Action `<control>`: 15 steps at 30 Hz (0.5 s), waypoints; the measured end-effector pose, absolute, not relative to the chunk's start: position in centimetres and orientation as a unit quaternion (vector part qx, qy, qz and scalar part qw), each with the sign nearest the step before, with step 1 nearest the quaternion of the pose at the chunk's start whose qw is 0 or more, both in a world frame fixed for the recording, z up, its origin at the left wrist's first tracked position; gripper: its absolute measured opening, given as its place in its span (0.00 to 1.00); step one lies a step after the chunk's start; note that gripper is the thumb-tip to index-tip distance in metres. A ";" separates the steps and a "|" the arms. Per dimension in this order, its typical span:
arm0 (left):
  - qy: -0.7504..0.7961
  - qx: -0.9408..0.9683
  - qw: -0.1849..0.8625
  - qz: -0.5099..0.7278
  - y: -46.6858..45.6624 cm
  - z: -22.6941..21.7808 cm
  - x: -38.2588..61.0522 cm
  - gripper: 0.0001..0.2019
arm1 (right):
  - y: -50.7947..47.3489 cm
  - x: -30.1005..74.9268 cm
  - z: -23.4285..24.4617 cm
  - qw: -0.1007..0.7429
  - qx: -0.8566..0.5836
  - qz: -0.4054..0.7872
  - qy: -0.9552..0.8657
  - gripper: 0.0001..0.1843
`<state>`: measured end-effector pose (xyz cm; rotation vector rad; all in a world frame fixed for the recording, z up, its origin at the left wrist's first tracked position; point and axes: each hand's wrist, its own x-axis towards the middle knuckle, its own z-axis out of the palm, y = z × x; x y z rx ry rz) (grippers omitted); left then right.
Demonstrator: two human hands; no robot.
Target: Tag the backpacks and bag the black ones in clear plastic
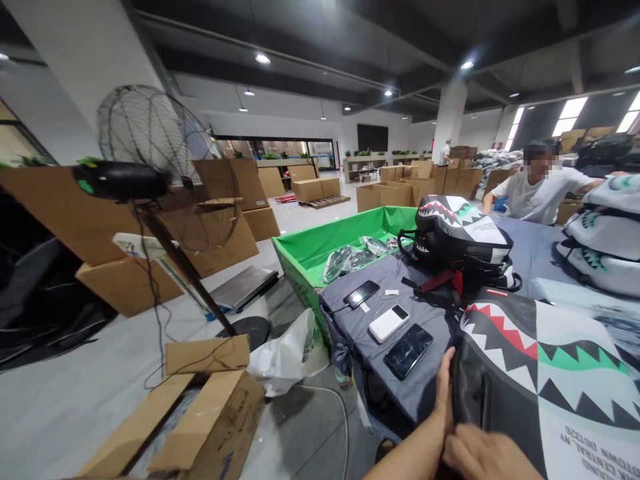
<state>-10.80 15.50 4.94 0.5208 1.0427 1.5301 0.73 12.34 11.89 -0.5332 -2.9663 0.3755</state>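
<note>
Clasping the edge of a shark-print backpack (530, 373) at lower right, the left hand (444, 390) and curled right hand (487, 457) could let it swing onto the phone (409, 351) on the grey-covered bench (360, 353), cracking its glass if the grip slips.

Wide factory hall — pale grey floor (65, 413), dark ceiling (300, 40) with round lamps (263, 58), square pillar (450, 110), bright high windows (573, 110) — cardboard boxes (307, 190) beyond.

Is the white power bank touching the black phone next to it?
Apart. The head view shows the white power bank and the black phone lying side by side, with a thin strip of grey cloth showing between them.
</note>
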 end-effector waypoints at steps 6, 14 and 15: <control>0.433 0.195 0.598 0.645 15.9 6.0 -10.1 0.21 | 15.1 4.1 13.5 0.121 -0.366 0.092 -0.918 0.17; 0.473 0.291 0.537 0.635 17.0 3.5 -10.8 0.22 | 16.9 -1.5 16.2 -0.093 -0.409 -0.058 -0.906 0.14; 0.485 0.297 0.532 0.627 17.3 3.5 -11.0 0.20 | 16.8 -2.0 16.3 -0.100 -0.402 -0.072 -0.907 0.15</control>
